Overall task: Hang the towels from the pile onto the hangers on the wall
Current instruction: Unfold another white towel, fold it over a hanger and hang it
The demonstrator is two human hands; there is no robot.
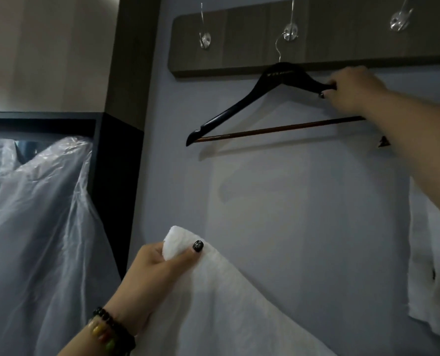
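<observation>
A black hanger [242, 105] with a brown crossbar hangs tilted from the middle clear hook [290, 32] of a wooden wall rail [239, 42]. My right hand [352, 89] grips the hanger's right shoulder. Lower down, my left hand [160, 276] pinches the corner of a white towel [229, 312], which drapes down toward the bottom of the view. Another white towel [429, 273] hangs at the right edge, partly behind my right forearm.
Two more clear hooks sit on the rail, a left hook [204, 41] and a right hook [400, 20]. Clear plastic sheeting [36, 227] covers something in a dark-framed opening at the left. The wall [303, 201] below the hanger is plain.
</observation>
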